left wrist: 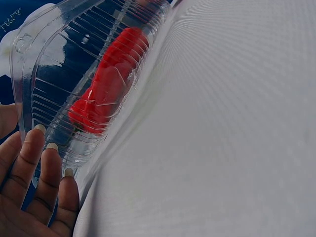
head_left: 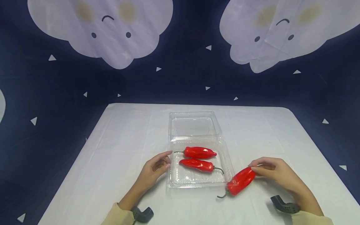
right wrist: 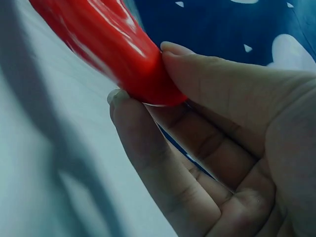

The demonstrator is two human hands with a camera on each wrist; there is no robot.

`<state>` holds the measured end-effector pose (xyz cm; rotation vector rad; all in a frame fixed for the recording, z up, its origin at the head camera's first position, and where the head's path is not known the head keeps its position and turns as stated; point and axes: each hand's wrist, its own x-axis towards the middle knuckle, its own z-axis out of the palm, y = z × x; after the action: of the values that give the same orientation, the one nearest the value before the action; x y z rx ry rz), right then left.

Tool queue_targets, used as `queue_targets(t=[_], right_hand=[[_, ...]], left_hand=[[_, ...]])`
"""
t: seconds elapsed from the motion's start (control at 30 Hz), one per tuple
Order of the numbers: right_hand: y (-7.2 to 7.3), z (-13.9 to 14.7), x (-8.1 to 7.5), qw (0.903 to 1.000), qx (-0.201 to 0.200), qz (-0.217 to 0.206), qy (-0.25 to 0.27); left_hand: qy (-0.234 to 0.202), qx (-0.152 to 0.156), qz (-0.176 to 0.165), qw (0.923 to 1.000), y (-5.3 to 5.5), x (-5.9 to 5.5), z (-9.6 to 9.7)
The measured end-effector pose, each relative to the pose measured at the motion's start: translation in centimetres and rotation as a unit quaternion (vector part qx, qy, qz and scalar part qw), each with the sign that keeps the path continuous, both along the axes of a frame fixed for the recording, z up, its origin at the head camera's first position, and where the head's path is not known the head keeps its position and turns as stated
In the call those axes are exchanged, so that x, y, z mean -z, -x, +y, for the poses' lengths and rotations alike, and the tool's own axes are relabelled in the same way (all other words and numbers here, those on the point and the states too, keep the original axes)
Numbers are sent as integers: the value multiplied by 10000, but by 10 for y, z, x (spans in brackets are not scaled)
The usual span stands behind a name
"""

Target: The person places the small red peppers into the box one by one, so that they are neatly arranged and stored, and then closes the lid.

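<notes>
A clear plastic clamshell container [head_left: 174, 179] lies with its lid [head_left: 194, 125] folded back away from me. Inside its base lie two red peppers, the upper one [head_left: 199, 152] with its stem to the left and the lower one [head_left: 198, 165] with its stem to the right. At the base's left edge is my left hand [head_left: 153, 170], fingertips against or very near the clear wall in the left wrist view. My right hand [head_left: 271, 170] pinches the stemless end of a third red pepper [head_left: 241, 180] between thumb and fingers, beside the container's front right corner, stem pointing down-left.
A white cloth covers the table [head_left: 126, 131]. Behind it hangs a dark blue cloth [head_left: 180, 84] with white clouds and small triangles. Each wrist carries a dark camera band, one at the left wrist [head_left: 143, 215] and one at the right [head_left: 285, 206].
</notes>
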<state>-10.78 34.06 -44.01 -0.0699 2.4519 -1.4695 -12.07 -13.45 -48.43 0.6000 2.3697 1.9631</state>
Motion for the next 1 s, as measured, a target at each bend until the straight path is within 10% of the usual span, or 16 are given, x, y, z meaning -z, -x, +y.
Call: queue_targets(t=[0.57, 0.9, 1.0], right_hand=[[-6, 57, -21, 9831, 1329, 453, -1171], [0, 31, -30, 9572, 2288, 1373, 1122], [1, 9, -30, 9571, 2200, 1563, 1053]], left_hand=[[-7, 12, -26, 10000, -1, -2, 0], [66, -26, 3, 10000, -1, -1, 0], [74, -28, 32, 10000, 0, 1, 0]])
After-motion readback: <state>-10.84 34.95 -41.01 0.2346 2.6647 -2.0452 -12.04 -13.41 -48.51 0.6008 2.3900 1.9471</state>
